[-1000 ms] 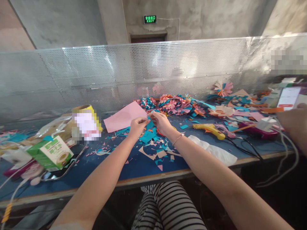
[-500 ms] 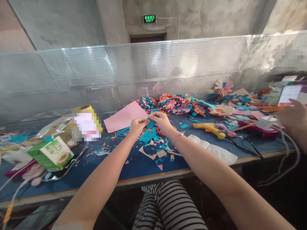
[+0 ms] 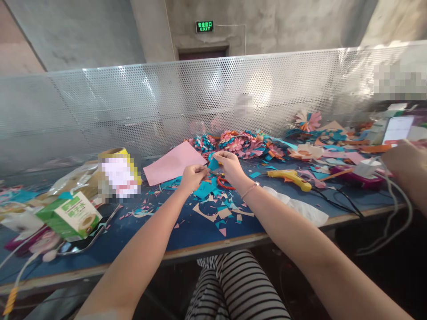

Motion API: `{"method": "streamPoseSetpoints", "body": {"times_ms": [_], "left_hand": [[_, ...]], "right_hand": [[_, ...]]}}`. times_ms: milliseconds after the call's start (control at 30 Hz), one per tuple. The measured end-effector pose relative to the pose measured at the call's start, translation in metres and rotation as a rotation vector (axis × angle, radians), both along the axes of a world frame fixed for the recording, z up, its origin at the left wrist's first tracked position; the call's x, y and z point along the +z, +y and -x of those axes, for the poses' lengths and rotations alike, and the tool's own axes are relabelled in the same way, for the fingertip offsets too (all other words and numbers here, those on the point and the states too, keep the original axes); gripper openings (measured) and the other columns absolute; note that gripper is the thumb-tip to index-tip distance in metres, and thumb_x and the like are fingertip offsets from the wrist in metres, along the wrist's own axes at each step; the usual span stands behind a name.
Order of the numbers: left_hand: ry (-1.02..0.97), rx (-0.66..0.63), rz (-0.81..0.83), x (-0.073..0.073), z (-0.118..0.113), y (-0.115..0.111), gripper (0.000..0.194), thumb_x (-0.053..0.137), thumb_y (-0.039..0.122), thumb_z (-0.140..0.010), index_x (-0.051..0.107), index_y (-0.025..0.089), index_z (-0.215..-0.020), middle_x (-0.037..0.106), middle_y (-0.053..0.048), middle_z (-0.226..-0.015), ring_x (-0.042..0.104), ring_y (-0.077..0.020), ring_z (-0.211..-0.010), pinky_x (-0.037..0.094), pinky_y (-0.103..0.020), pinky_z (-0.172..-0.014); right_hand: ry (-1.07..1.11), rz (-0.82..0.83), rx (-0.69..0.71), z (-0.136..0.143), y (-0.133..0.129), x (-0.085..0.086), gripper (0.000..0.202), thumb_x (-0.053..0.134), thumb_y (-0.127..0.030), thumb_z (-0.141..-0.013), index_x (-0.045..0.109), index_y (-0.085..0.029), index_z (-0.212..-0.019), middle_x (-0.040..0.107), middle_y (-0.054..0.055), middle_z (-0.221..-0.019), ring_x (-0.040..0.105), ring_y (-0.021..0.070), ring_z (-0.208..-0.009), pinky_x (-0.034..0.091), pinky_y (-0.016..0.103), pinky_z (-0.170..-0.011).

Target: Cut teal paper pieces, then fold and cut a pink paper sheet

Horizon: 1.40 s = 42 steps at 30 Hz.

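The single view comes from the wearer's head, facing forward and steeply enough down to take in the near edge of the surface [image 3: 213, 238], both forearms, and, farther off, the mesh screen [image 3: 133, 111] and wall [image 3: 293, 26].

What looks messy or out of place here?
Paper scraps lie strewn over the table, and a green drink carton leans tilted on a phone-like tray, oddly close to the clutter. Nothing looks spilled.
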State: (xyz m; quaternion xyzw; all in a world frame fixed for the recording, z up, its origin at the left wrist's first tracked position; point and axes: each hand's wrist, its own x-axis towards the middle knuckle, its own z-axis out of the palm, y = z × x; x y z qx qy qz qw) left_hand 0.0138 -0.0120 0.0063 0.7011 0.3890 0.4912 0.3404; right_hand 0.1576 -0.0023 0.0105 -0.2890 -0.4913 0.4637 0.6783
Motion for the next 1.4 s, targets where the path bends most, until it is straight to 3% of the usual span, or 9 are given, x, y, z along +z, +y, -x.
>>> {"method": "streamPoseSetpoints", "body": {"times_ms": [233, 433, 633, 767, 867, 1000, 1167, 1267, 1400], "left_hand": [[0.025, 0.062, -0.061, -0.001, 0.004, 0.002, 0.019, 0.065, 0.033, -0.067, 0.06, 0.015, -0.064, 0.062, -0.001, -0.056, 0.057, -0.0141, -0.051, 0.046, -0.026, -0.053], [-0.049, 0.026, -0.038, -0.001, 0.008, 0.004, 0.023, 0.068, 0.036, -0.065, 0.059, 0.015, -0.064, 0.062, -0.001, -0.057, 0.057, -0.0143, -0.053, 0.046, -0.026, -0.054], [-0.03, -0.035, 0.095, -0.006, 0.009, 0.007, 0.025, 0.068, 0.039, -0.065, 0.06, 0.015, -0.066, 0.064, -0.002, -0.058, 0.056, -0.0133, -0.048, 0.045, -0.026, -0.052], [0.073, 0.024, 0.134, -0.006, 0.014, 0.009, 0.02, 0.07, 0.032, -0.064, 0.061, 0.014, -0.059, 0.061, -0.002, -0.051, 0.054, -0.0119, -0.044, 0.044, -0.024, -0.049], [-0.056, 0.04, 0.226, -0.003, 0.013, 0.007, 0.018, 0.071, 0.029, -0.063, 0.061, 0.014, -0.059, 0.062, -0.003, -0.051, 0.055, -0.0116, -0.045, 0.045, -0.024, -0.05], [-0.4, -0.017, 0.392, 0.003, 0.007, 0.003, 0.023, 0.066, 0.035, -0.069, 0.063, 0.012, -0.067, 0.064, -0.006, -0.06, 0.061, -0.0137, -0.056, 0.05, -0.027, -0.061], [-0.478, -0.015, 0.343, 0.002, 0.007, 0.003, 0.022, 0.075, 0.025, -0.057, 0.061, 0.013, -0.068, 0.061, -0.001, -0.06, 0.058, -0.0109, -0.057, 0.05, -0.026, -0.064], [-0.449, 0.027, 0.299, 0.0, 0.009, 0.006, 0.023, 0.076, 0.022, -0.05, 0.059, 0.013, -0.064, 0.058, 0.002, -0.056, 0.055, -0.0098, -0.054, 0.048, -0.024, -0.059], [-0.437, 0.102, 0.274, -0.001, 0.011, 0.009, 0.021, 0.071, 0.021, -0.049, 0.057, 0.015, -0.064, 0.055, 0.003, -0.056, 0.053, -0.0094, -0.052, 0.046, -0.022, -0.052]], "right_hand": [[-0.063, 0.009, 0.109, -0.005, -0.003, 0.005, 0.036, 0.075, -0.042, -0.051, 0.058, -0.015, -0.066, 0.056, -0.002, -0.061, 0.05, 0.0073, -0.055, 0.042, 0.021, -0.054], [-0.226, 0.075, 0.222, -0.008, -0.002, 0.003, 0.037, 0.078, -0.04, -0.05, 0.054, -0.014, -0.06, 0.049, -0.005, -0.052, 0.05, 0.0068, -0.052, 0.044, 0.021, -0.054], [-0.476, -0.068, -0.041, -0.01, 0.003, -0.001, 0.028, 0.073, -0.039, -0.055, 0.06, -0.014, -0.056, 0.05, -0.004, -0.048, 0.047, 0.0081, -0.048, 0.04, 0.023, -0.049], [-0.504, -0.106, -0.219, -0.015, 0.008, 0.0, 0.025, 0.067, -0.037, -0.063, 0.07, -0.014, -0.072, 0.06, 0.0, -0.053, 0.056, 0.0134, -0.053, 0.045, 0.026, -0.055], [-0.454, -0.138, -0.252, -0.02, 0.011, 0.001, 0.027, 0.062, -0.034, -0.069, 0.071, -0.014, -0.083, 0.065, 0.003, -0.059, 0.06, 0.0161, -0.057, 0.049, 0.029, -0.059], [-0.654, -0.419, -0.268, -0.017, 0.012, -0.003, 0.017, 0.058, -0.017, -0.07, 0.073, -0.019, -0.079, 0.068, 0.006, -0.087, 0.063, 0.0169, -0.082, 0.05, 0.03, -0.077], [-0.864, -0.593, -0.135, -0.008, 0.009, -0.01, 0.028, 0.05, -0.007, -0.072, 0.07, -0.018, -0.089, 0.064, 0.007, -0.1, 0.06, 0.0165, -0.093, 0.049, 0.03, -0.083], [-0.896, -0.574, -0.128, -0.011, 0.006, -0.008, 0.031, 0.045, -0.008, -0.075, 0.066, -0.017, -0.096, 0.061, 0.008, -0.105, 0.057, 0.0162, -0.098, 0.047, 0.03, -0.085], [-1.079, -0.239, -0.425, -0.028, 0.006, -0.005, 0.031, 0.051, -0.016, -0.075, 0.058, -0.013, -0.104, 0.056, 0.013, -0.111, 0.055, 0.0213, -0.1, 0.046, 0.03, -0.081]]}}
